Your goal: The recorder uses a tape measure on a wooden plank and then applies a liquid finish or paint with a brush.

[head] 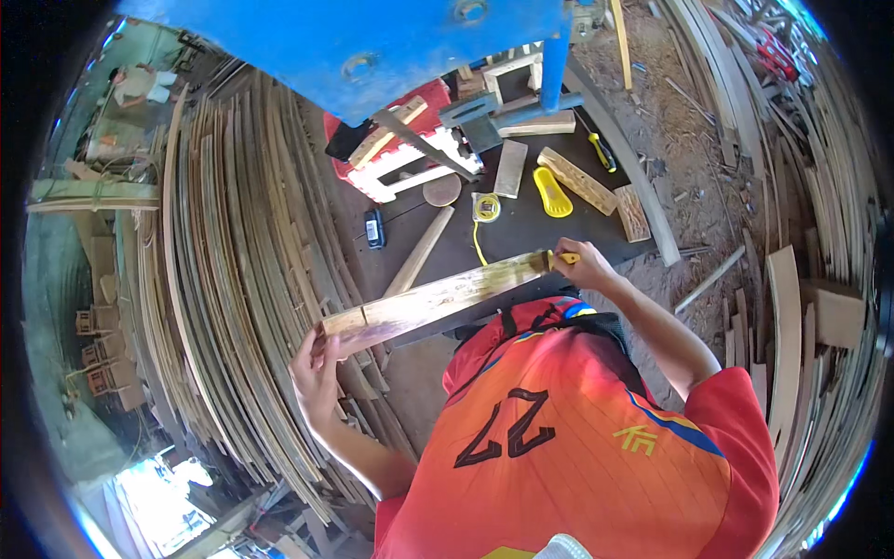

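A long wooden board [433, 299] lies crosswise before me, marked by a dark line near its left end. My left hand [318, 363] grips that left end between thumb and fingers. At the board's other end, my right hand [583, 264] is closed on a yellow-handled tool [567, 258], whose working end is too small to make out. Just beyond the board, a tape measure [487, 207] rests on the dark worktop [447, 244] with its yellow tape drawn out towards the board. A yellow plastic piece [552, 192] and a wooden block [577, 180] are further back.
A blue tabletop [314, 42] juts in overhead. On the worktop are a screwdriver [602, 154], a small wood block [632, 213] and a black device [374, 228]. A red and white plastic stool [401, 183] stands behind. Stacked planks [237, 279] fill the left; a person [140, 84] is far off.
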A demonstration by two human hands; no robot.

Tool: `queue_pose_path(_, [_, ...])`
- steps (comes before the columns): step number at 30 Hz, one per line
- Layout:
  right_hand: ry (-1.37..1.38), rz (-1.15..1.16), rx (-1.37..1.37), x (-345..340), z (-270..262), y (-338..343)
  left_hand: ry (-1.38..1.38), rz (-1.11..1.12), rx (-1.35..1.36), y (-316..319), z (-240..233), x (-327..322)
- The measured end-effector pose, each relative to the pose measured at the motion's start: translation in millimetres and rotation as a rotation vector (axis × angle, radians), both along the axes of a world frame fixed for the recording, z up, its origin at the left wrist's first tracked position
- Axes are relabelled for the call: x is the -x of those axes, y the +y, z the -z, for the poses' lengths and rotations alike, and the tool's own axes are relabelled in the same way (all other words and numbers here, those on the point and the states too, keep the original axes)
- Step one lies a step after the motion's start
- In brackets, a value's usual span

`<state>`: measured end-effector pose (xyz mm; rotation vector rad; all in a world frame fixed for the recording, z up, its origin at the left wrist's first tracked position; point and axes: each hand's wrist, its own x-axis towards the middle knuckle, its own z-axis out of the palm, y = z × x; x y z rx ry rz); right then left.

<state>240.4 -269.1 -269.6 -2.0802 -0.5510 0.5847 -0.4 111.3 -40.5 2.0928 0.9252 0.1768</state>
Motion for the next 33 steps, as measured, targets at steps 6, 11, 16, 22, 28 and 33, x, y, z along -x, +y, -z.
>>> queue_pose_path(6, [0.166, -0.109, -0.224, 17, -106, 78, 0.021, 0.185, -0.063, -7, -21, -18])
queue_pose_path(11, [0.484, -0.258, -0.847, 23, -214, 122, -0.008, 0.441, -0.232, -16, -46, -53])
queue_pose_path(16, [0.698, -0.338, -0.577, -6, -191, 91, -0.080, 0.612, -0.296, -23, -57, -65])
queue_pose_path(22, [0.603, -0.068, -0.089, -30, -22, -10, -0.002, 0.564, -0.282, -8, -50, -55])
queue_pose_path(28, [0.361, -0.079, 0.118, -28, -42, 9, -0.065, 0.547, -0.303, -6, -41, -55])
queue_pose_path(33, [0.293, -0.207, -0.431, -14, -172, 87, -0.036, 0.384, -0.217, -16, -46, -63])
